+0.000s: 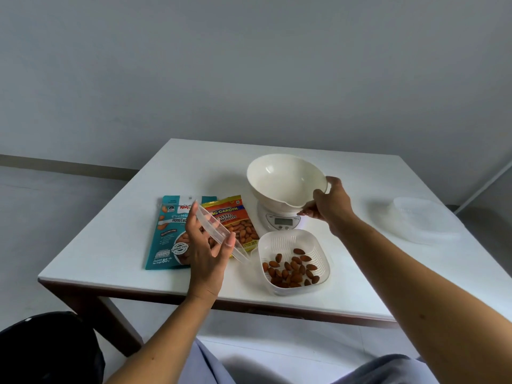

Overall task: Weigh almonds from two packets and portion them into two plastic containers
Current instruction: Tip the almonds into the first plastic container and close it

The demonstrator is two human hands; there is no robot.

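My right hand [328, 206] grips the rim of the empty cream scale bowl [282, 178], which is tilted toward me over the white digital scale [282, 221]. My left hand [206, 259] holds a clear plastic lid [219, 231] tilted on edge above the packets. An open clear plastic container [293, 242] near the front edge holds several almonds [291, 270]. A teal packet of roasted unsalted almonds [169, 234] and an orange-yellow packet of salted almonds [235, 220] lie flat to its left. A second, closed clear container [424, 220] sits at the far right.
The white table [360, 173] has a dark wooden frame; its front edge runs just below the almond container. A grey wall stands behind it. A black object [47, 350] sits at the lower left, and my lap is below the table.
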